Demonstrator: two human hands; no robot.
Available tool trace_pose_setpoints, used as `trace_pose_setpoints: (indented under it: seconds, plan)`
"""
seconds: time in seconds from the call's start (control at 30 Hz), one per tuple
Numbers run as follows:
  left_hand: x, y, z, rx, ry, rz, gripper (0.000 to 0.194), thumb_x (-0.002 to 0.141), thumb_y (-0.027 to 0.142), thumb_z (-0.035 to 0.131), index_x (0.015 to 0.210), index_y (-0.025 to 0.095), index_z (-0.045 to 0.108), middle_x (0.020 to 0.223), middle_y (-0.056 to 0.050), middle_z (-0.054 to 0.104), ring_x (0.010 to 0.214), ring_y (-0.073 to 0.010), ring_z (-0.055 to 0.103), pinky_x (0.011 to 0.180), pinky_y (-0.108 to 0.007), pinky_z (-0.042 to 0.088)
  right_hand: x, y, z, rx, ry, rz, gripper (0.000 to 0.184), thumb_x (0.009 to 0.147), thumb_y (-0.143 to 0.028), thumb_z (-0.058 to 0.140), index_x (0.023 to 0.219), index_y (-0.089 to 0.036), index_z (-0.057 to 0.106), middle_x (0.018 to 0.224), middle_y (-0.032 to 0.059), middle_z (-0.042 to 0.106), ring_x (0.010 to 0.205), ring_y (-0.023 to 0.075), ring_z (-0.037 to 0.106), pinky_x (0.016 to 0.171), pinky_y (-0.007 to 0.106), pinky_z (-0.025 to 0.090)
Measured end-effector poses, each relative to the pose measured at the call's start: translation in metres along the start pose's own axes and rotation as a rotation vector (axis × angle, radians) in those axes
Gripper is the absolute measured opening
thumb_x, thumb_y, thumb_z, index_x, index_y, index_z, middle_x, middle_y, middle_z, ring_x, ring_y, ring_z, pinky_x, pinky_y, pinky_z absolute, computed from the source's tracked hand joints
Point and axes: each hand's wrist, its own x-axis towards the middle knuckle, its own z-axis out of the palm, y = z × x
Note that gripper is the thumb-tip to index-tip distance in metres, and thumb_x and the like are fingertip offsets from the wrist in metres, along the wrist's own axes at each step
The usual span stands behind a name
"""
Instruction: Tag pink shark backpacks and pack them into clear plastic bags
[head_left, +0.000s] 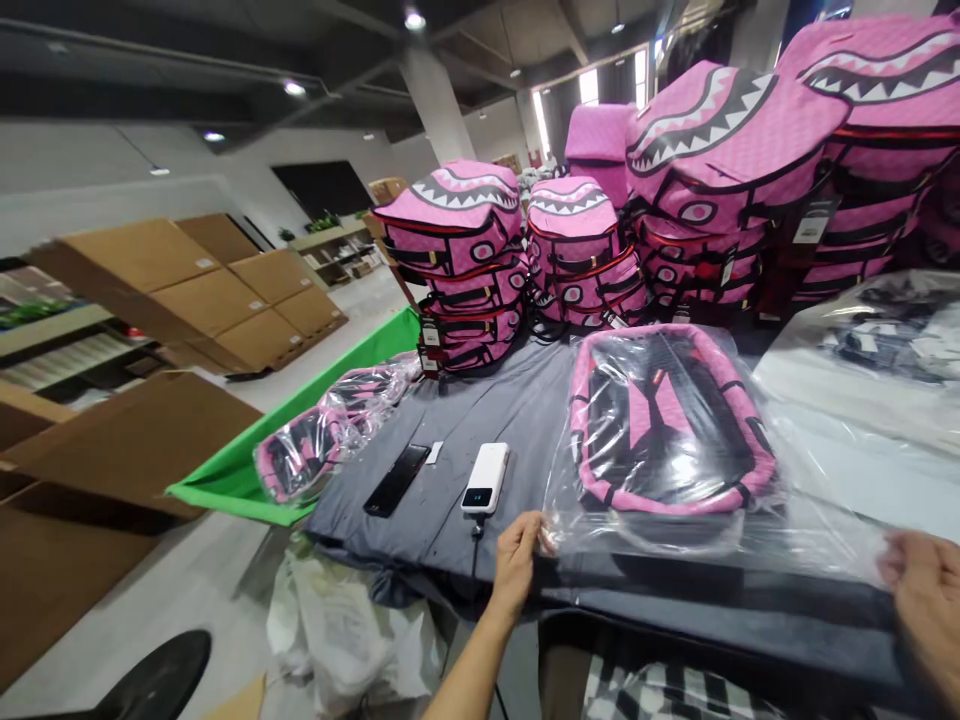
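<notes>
The backpack point(670, 430) on the table point(525, 400) is inside a clear bag point(660, 535) pinched by the left hand point(519, 552) and right hand point(924, 580), with bagged backpacks point(301, 455) in the green bin point(232, 497) and unwrapped stacks point(472, 230) behind.

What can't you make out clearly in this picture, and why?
Right hand, head view: blurred, partly cut off by the right edge.
Bagged backpack, head view: underside hidden by its own body.
Power bank, head view: display reading too small.
White tag, head view: any print too small to read.
</notes>
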Motion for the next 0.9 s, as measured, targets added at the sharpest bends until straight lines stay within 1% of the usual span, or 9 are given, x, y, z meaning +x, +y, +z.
trace_pose_setpoints:
  seconds: [0.07,0.13,0.23,0.3,0.37,0.5,0.7,0.8,0.9]
  plan:
    - [0.010,0.002,0.010,0.034,0.046,-0.019,0.068,0.084,0.080,0.047,0.082,0.016,0.071,0.055,-0.002,0.061,0.051,-0.0195,0.059,0.055,-0.031,0.051,0.002,-0.014,0.003,-0.015,0.018,-0.003,0.019,0.076,-0.045,0.048,0.080,-0.027,0.054,0.080,0.0086,0.064,0.085,0.0299,0.066,0.079,0.040,0.055]
    - [0.016,0.009,0.019,0.103,0.144,0.045,0.061,0.086,0.074,0.052,0.092,0.017,0.072,0.076,-0.008,0.071,0.073,-0.0248,0.067,0.072,-0.038,0.055,0.001,-0.023,0.004,-0.017,0.023,-0.014,0.015,0.075,-0.041,0.048,0.077,-0.028,0.053,0.081,0.0091,0.064,0.086,0.0296,0.066,0.082,0.041,0.054]
    - [0.013,0.031,0.044,0.349,0.239,0.391,0.047,0.094,0.058,0.056,0.119,0.020,0.067,0.125,-0.016,0.067,0.124,-0.0330,0.057,0.110,-0.053,0.036,-0.004,-0.027,0.003,0.006,0.031,-0.005,0.014,0.077,-0.041,0.049,0.079,-0.028,0.054,0.086,0.0098,0.066,0.090,0.0299,0.067,0.085,0.041,0.054]
    - [0.008,0.049,0.067,0.505,0.067,0.681,0.046,0.093,0.057,0.060,0.122,0.022,0.065,0.134,-0.016,0.062,0.136,-0.0350,0.046,0.118,-0.059,0.020,-0.007,-0.029,0.001,0.033,0.028,0.011,0.017,0.079,-0.043,0.048,0.081,-0.028,0.054,0.086,0.0099,0.066,0.091,0.0304,0.068,0.085,0.042,0.055]
    - [0.005,0.066,0.091,0.558,-0.179,0.826,0.052,0.084,0.064,0.070,0.112,0.021,0.066,0.129,-0.014,0.063,0.137,-0.0358,0.044,0.119,-0.058,0.018,-0.009,-0.031,0.000,0.039,0.027,0.035,0.017,0.080,-0.044,0.047,0.082,-0.028,0.053,0.085,0.0094,0.065,0.091,0.0303,0.068,0.084,0.042,0.056]
    - [0.007,0.082,0.111,0.551,-0.361,0.776,0.044,0.077,0.059,0.080,0.090,0.020,0.064,0.114,-0.011,0.065,0.123,-0.0314,0.051,0.107,-0.050,0.035,-0.009,-0.031,0.001,0.047,0.037,0.034,0.019,0.081,-0.044,0.047,0.081,-0.027,0.053,0.079,0.0070,0.061,0.087,0.0283,0.066,0.085,0.039,0.056]
    - [0.008,0.087,0.090,0.489,-0.424,0.743,0.014,0.095,0.035,0.067,0.089,0.023,0.069,0.111,-0.006,0.070,0.113,-0.0240,0.054,0.102,-0.045,0.035,0.003,-0.008,0.006,0.151,0.012,-0.031,0.026,0.083,-0.052,0.046,0.087,-0.027,0.053,0.078,0.0049,0.058,0.079,0.0277,0.064,0.080,0.040,0.053]
    - [0.018,0.093,0.090,0.475,-0.439,0.720,0.019,0.099,0.034,0.061,0.088,0.023,0.072,0.102,-0.005,0.071,0.108,-0.0223,0.056,0.104,-0.045,0.032,0.007,0.003,0.004,0.023,0.078,-0.114,0.027,0.084,-0.053,0.042,0.084,-0.028,0.052,0.075,0.0059,0.058,0.080,0.0297,0.063,0.084,0.042,0.049]
    - [0.037,0.095,0.100,0.462,-0.581,0.584,0.028,0.100,0.034,0.058,0.080,0.021,0.072,0.095,-0.004,0.072,0.098,-0.0201,0.059,0.099,-0.041,0.035,0.012,0.004,0.002,-0.059,0.098,-0.103,0.028,0.082,-0.055,0.040,0.084,-0.029,0.052,0.074,0.0070,0.059,0.079,0.0314,0.062,0.079,0.042,0.047]
